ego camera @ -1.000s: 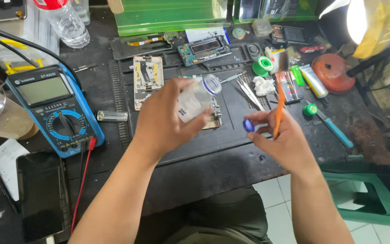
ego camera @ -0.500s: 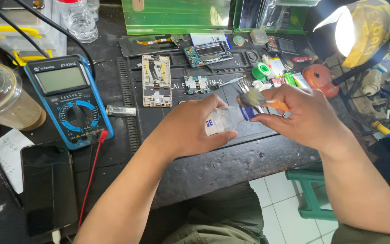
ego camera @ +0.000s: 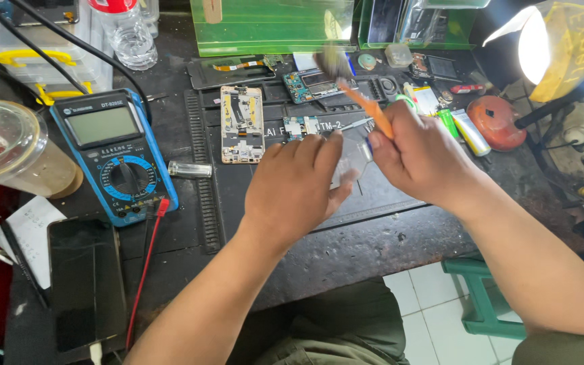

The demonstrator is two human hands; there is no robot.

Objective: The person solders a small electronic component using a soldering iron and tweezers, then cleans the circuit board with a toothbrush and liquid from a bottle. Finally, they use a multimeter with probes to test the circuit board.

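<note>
Now both hands meet over the dark work mat (ego camera: 400, 196) at the middle of the bench. The left hand (ego camera: 299, 186) is curled, knuckles up, around a small pale piece (ego camera: 353, 159) whose make is too hidden to tell. The right hand (ego camera: 420, 159) is closed on an orange-handled brush (ego camera: 366, 108), its blurred bristle head tilted up and away toward the back of the bench, and its fingertips touch the pale piece. Left of the hands lie a bare phone frame (ego camera: 241, 124) and a small clear vial (ego camera: 189, 169); further left sits a blue multimeter (ego camera: 113, 155), with a dark phone (ego camera: 86, 284) nearer the bench edge. A lit lamp (ego camera: 562, 44) glares at the right.
</note>
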